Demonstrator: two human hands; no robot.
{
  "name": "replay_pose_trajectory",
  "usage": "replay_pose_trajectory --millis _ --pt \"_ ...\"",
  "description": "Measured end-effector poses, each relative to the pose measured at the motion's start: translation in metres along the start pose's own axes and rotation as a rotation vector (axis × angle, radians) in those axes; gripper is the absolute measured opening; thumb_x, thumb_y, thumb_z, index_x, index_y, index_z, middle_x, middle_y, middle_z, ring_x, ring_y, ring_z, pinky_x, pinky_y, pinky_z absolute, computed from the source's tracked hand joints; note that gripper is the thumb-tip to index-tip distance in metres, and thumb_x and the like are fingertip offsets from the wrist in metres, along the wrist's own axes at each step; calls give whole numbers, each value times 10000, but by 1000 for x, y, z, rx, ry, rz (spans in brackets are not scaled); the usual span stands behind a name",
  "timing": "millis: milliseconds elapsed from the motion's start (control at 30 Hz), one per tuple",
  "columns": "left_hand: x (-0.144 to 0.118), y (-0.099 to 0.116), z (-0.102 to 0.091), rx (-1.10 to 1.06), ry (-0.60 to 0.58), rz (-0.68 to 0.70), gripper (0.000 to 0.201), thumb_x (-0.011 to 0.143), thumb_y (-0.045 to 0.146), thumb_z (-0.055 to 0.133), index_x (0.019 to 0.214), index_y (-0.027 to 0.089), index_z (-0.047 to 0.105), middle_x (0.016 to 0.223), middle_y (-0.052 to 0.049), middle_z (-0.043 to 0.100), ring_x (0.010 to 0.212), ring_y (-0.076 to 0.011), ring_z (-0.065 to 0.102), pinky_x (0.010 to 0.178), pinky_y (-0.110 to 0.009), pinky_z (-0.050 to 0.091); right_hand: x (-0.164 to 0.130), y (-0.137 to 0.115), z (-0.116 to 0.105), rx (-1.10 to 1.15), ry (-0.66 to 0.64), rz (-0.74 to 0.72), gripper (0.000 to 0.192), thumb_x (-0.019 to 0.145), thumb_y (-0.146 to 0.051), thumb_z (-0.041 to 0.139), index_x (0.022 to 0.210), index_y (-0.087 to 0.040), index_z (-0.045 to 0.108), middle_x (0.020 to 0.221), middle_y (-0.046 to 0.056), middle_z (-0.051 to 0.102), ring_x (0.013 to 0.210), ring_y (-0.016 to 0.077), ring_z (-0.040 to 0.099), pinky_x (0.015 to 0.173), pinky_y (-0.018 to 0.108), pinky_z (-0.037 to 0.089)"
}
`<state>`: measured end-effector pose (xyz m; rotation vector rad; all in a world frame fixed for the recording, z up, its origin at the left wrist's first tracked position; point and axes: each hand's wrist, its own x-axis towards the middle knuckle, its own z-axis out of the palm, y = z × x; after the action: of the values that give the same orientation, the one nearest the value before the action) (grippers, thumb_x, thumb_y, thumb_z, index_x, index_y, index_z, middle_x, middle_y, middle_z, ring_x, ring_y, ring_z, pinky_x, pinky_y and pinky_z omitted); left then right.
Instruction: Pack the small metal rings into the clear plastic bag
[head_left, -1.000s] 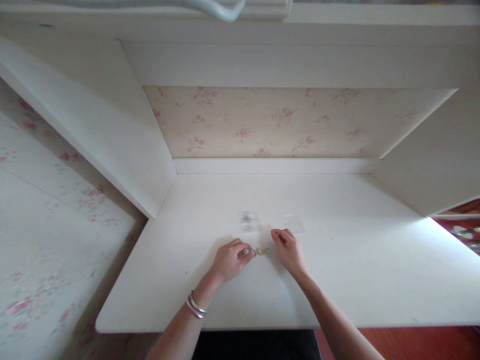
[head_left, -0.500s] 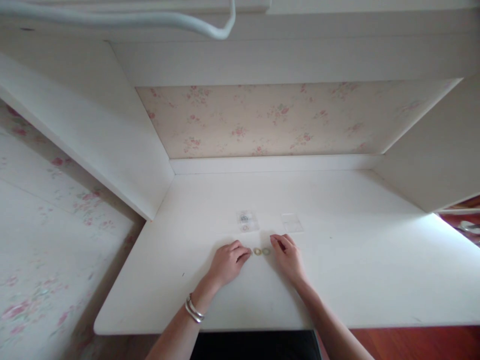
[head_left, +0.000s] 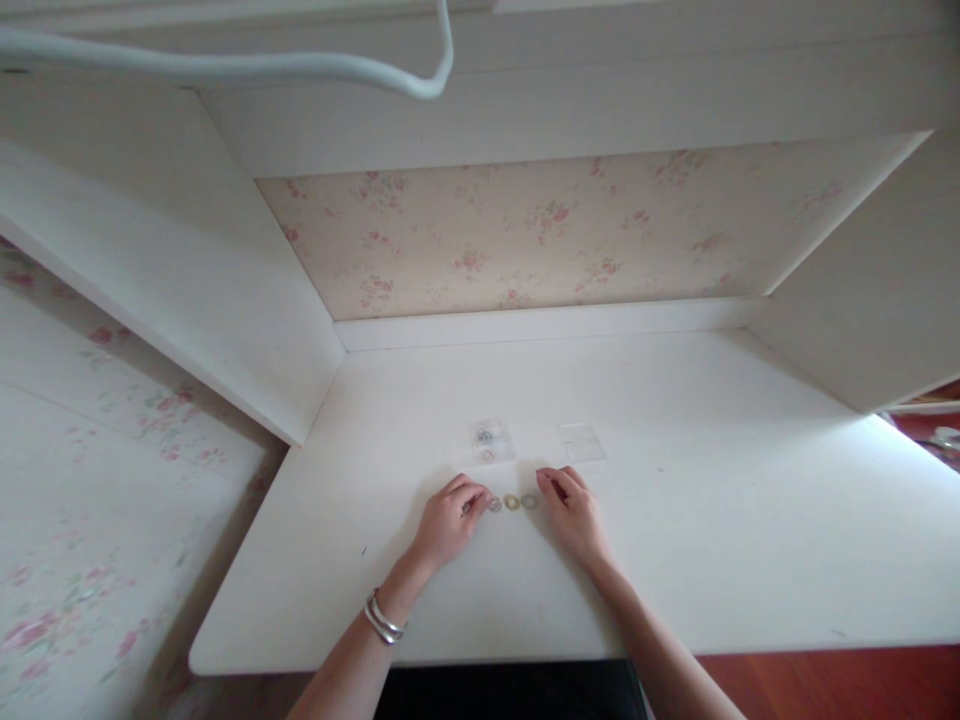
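Observation:
Three small rings lie in a short row on the white desk [head_left: 712, 520]: a pale one [head_left: 495, 504], a golden one [head_left: 512, 502] and a greenish one [head_left: 529, 501]. My left hand [head_left: 448, 520], with silver bangles at the wrist, rests on the desk with loosely curled fingers. Its fingertips are right beside the pale ring and hold nothing. My right hand [head_left: 574, 512] rests just right of the greenish ring, fingers bent and empty. Behind the row lie a small clear bag with rings inside [head_left: 491, 440] and an empty-looking clear bag [head_left: 582, 442].
The desk sits in a white alcove with side panels [head_left: 247, 300] and floral wallpaper [head_left: 525, 230] at the back. A white cable [head_left: 300, 68] hangs overhead. The desk's front edge is near my forearms, with reddish floor at the lower right.
My left fingertips have drawn back from the leftmost ring, which now lies uncovered beside the other two. My right hand has settled lower beside the row. The view has tilted slightly.

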<state>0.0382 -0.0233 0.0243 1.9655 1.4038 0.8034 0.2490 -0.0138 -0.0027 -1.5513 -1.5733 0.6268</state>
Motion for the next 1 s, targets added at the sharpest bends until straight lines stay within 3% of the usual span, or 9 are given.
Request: replay_pose_trajectory --millis 233,400,767,900,1000 --pt "1 2 -1 -82 20 -18 306 904 385 429 824 199 658 786 -40 594 701 -137 545 621 -232 424 0 0 -1 -6 -5 -12 374 885 -466 395 883 -212 670 772 32 597 641 140 544 601 258 417" --pt "7 2 -7 -118 113 -50 324 903 400 429 838 177 654 761 -32 564 652 -124 516 610 -230 422 0 0 -3 -9 -16 -23 359 889 -447 396 889 -216 671 781 33 601 646 139 545 611 260 420" --pt "61 -7 -3 34 254 -29 274 877 345 464 887 192 691 856 -51 645 731 -143 586 674 -246 448 0 0 -3 -17 -6 -20 350 896 -437 394 894 -219 668 784 30 599 650 139 555 610 256 426" --pt "55 -11 -4 57 264 -65 279 880 345 453 894 194 688 858 -51 652 740 -150 589 672 -251 445 -3 -3 -5 -44 -6 -32 346 912 -427 377 907 -219 654 798 32 591 656 140 554 615 256 426" --pt "40 -13 -7 23 262 -84 284 882 366 454 903 186 674 846 -45 650 705 -141 574 663 -247 439 -10 -15 -6 -124 -83 -136 316 934 -373 350 964 -232 632 845 39 591 706 145 559 659 265 427"
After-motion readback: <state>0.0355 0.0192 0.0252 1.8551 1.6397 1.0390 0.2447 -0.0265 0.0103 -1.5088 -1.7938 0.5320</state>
